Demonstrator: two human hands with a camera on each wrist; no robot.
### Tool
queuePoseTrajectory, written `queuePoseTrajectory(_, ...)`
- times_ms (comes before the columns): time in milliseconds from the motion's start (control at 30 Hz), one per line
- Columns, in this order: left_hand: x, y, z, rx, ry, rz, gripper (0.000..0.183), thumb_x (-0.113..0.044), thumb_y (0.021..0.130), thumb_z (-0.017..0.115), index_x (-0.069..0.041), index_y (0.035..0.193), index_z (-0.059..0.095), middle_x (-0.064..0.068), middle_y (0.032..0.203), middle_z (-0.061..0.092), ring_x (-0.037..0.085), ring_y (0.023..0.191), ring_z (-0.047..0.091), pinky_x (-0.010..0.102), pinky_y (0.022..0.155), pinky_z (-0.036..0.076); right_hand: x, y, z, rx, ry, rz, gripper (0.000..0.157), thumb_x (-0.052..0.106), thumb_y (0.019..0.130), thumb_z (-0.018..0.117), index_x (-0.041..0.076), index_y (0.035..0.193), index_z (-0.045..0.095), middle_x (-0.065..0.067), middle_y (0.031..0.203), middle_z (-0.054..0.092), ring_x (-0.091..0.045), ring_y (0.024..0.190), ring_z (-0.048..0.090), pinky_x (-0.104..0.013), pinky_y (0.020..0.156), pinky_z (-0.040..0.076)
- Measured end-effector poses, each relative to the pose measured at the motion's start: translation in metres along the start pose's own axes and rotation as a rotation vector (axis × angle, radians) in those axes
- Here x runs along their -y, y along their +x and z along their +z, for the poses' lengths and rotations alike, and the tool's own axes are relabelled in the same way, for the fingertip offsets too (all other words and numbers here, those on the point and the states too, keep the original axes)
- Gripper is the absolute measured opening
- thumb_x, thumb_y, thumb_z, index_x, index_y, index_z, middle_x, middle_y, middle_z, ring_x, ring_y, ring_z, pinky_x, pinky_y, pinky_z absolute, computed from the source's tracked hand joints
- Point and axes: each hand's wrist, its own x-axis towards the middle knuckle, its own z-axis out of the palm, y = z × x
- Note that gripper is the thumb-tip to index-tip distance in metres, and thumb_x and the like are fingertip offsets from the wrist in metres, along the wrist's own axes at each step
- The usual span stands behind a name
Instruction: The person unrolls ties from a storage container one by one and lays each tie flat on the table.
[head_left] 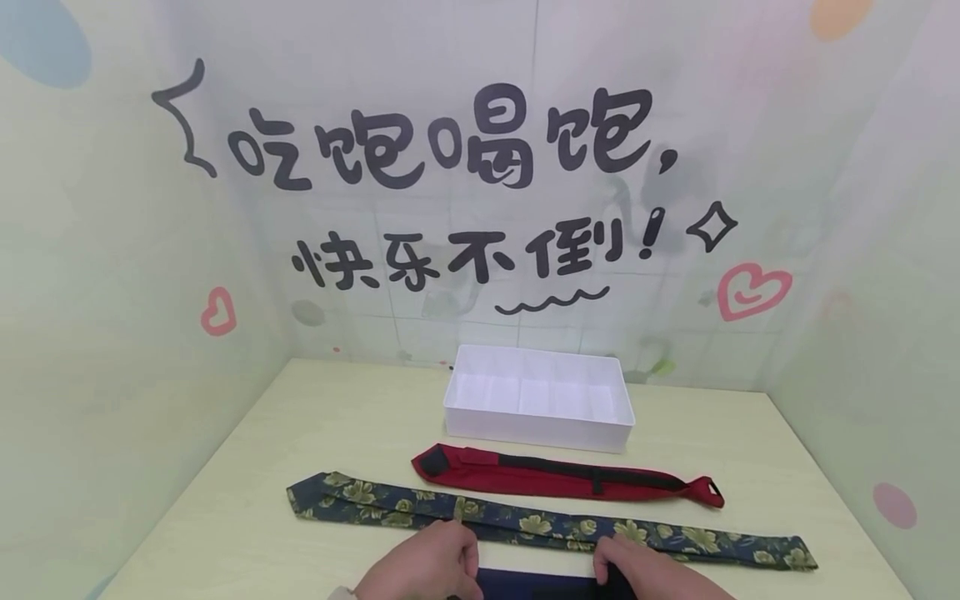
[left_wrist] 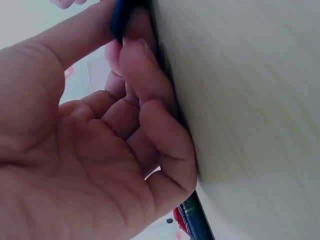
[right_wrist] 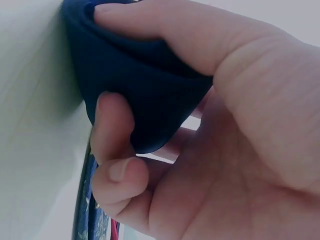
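Observation:
A dark navy tie (head_left: 517, 585) lies at the bottom edge of the head view, partly cut off. My left hand (head_left: 431, 562) pinches its left end between thumb and fingers; in the left wrist view only a small dark blue edge (left_wrist: 119, 20) shows there. At the other end, my right hand (head_left: 648, 571) grips the folded navy fabric (right_wrist: 145, 95), thumb on top and fingers curled beneath. Just beyond both hands, a navy tie with yellow-green flowers (head_left: 534, 523) stretches across the table. Behind that lies a red tie (head_left: 517, 482), its dark underside strip showing.
A white box with dividers (head_left: 536, 429) stands at the back of the pale wooden table (head_left: 330, 408). Printed curtains or panels with large black lettering (head_left: 502, 133) enclose the table at the back and both sides.

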Motion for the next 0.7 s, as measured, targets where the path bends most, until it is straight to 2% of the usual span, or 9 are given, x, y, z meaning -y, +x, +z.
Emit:
queuePoseTrajectory(100,-0.002,0.001,0.000,0.004,-0.001,-0.019,0.014,-0.011,0.085,0.081,-0.011,0.079,0.068,0.005,0.075,0.064,0.022,0.071,0.056,0.041,0.065,0.045,0.000,-0.001,-0.004,0.017,0.041,0.036,0.036,0.048,0.088,0.077,0.031,0.107,0.053,0.010,0.099,0.057,0.000,0.086,0.052,-0.023,0.069,0.042)
queuePoseTrajectory(133,-0.002,0.001,0.000,0.005,-0.002,-0.027,0.014,-0.011,0.085,0.081,-0.010,0.079,0.067,0.006,0.076,0.064,0.023,0.072,0.057,0.041,0.065,0.045,-0.009,0.000,-0.003,0.022,0.040,0.044,0.037,0.051,0.087,0.077,0.033,0.109,0.053,0.012,0.102,0.058,0.000,0.088,0.053,-0.023,0.070,0.044)
queuePoseTrajectory(267,-0.002,0.001,0.000,0.007,0.003,-0.033,0.014,-0.011,0.085,0.081,-0.010,0.080,0.067,0.006,0.077,0.065,0.024,0.073,0.058,0.043,0.067,0.045,0.013,-0.007,-0.013,0.039,0.013,0.074,0.041,0.045,0.087,0.080,0.032,0.118,0.056,0.011,0.110,0.062,0.002,0.094,0.055,-0.024,0.077,0.049)
queuePoseTrajectory(400,-0.003,0.001,0.001,0.011,0.015,-0.024,0.015,-0.012,0.085,0.081,-0.011,0.079,0.067,0.006,0.078,0.065,0.023,0.074,0.058,0.043,0.067,0.046,0.023,-0.013,-0.022,0.039,-0.063,0.020,0.041,0.044,0.088,0.078,0.032,0.123,0.059,0.013,0.115,0.065,0.004,0.098,0.056,-0.024,0.081,0.052)
queuePoseTrajectory(467,-0.003,0.002,0.000,0.013,0.024,-0.009,0.015,-0.012,0.084,0.081,-0.011,0.078,0.067,0.005,0.076,0.064,0.023,0.072,0.058,0.041,0.065,0.045,0.021,-0.015,-0.023,0.026,-0.071,-0.014,0.040,0.041,0.089,0.079,0.032,0.123,0.061,0.013,0.115,0.065,0.003,0.099,0.056,-0.024,0.081,0.052)
queuePoseTrajectory(567,-0.002,0.002,-0.001,0.014,0.039,0.011,0.016,-0.012,0.084,0.082,-0.012,0.076,0.067,0.003,0.071,0.062,0.021,0.067,0.055,0.038,0.062,0.043,0.014,-0.018,-0.023,-0.024,-0.103,-0.056,0.040,0.044,0.087,0.079,0.034,0.121,0.061,0.015,0.116,0.065,0.005,0.101,0.056,-0.022,0.081,0.051)
queuePoseTrajectory(633,-0.002,0.002,-0.001,0.014,0.041,0.016,0.016,-0.012,0.084,0.082,-0.013,0.076,0.068,0.003,0.069,0.061,0.020,0.065,0.054,0.037,0.060,0.042,0.016,-0.020,-0.022,-0.061,-0.113,-0.021,0.039,0.044,0.085,0.081,0.031,0.116,0.061,0.014,0.113,0.065,0.004,0.098,0.056,-0.022,0.079,0.050)
queuePoseTrajectory(700,-0.002,0.002,-0.001,0.016,0.041,0.015,0.016,-0.013,0.083,0.082,-0.013,0.076,0.068,0.003,0.069,0.061,0.020,0.064,0.054,0.037,0.060,0.042,0.026,-0.024,-0.025,-0.059,-0.069,0.069,0.042,0.044,0.084,0.083,0.027,0.114,0.059,0.010,0.111,0.065,-0.001,0.096,0.058,-0.026,0.078,0.050)
